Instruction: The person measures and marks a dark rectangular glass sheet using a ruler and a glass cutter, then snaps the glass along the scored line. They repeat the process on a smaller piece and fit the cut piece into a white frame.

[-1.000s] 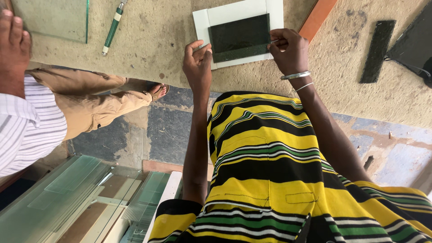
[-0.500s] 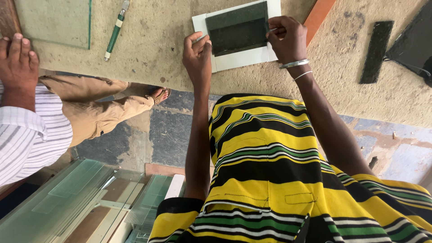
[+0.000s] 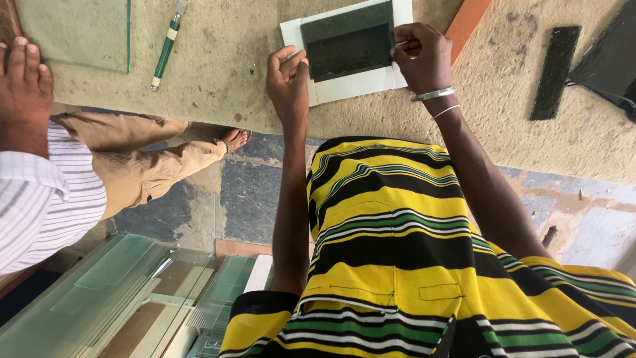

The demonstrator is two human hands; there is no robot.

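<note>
A dark green glass pane (image 3: 350, 41) lies on a white board (image 3: 358, 85) at the near edge of the rough beige table (image 3: 238, 73). My left hand (image 3: 289, 81) holds the board's left edge, with the thumb at the pane's corner. My right hand (image 3: 423, 57), with silver bangles on the wrist, pinches the pane's right edge with curled fingers. Whether something small sits between those fingers cannot be made out. My yellow, black and green striped shirt fills the lower view.
A co-worker's hand (image 3: 24, 85) rests on the table at far left, above a striped sleeve and khaki trousers. A clear glass sheet (image 3: 73, 32) and green glass cutter (image 3: 165, 50) lie nearby. Dark strip (image 3: 555, 73), dark pane (image 3: 613, 53), orange bar (image 3: 467, 20). Stacked glass sheets (image 3: 132, 292) stand below.
Both my hands stay on the pane and board, sitting slightly higher in view. The co-worker's hand has slid a little across the table's left edge.
</note>
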